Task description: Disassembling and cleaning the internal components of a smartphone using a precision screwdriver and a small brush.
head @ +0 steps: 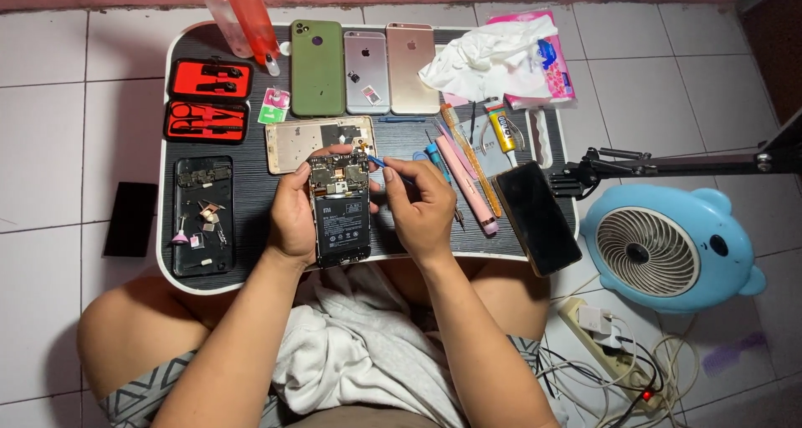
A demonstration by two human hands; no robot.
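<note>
An opened phone (341, 215) with its back cover off, black battery and circuit board showing, is held upright over the black lap tray (251, 190). My left hand (292, 215) grips its left side, thumb on the upper board. My right hand (422, 207) pinches a thin blue-tipped tool (380, 164) whose tip touches the phone's upper right corner. The phone's gold back cover (313, 142) lies just behind it on the tray.
Three phones (364, 69) lie face down at the tray's back, beside crumpled tissue (493, 56). A red tool case (209, 98), a black phone shell with small parts (202, 215), pink tools (464, 182), a glue tube (501, 131), a dark phone (537, 217), a blue fan (660, 248).
</note>
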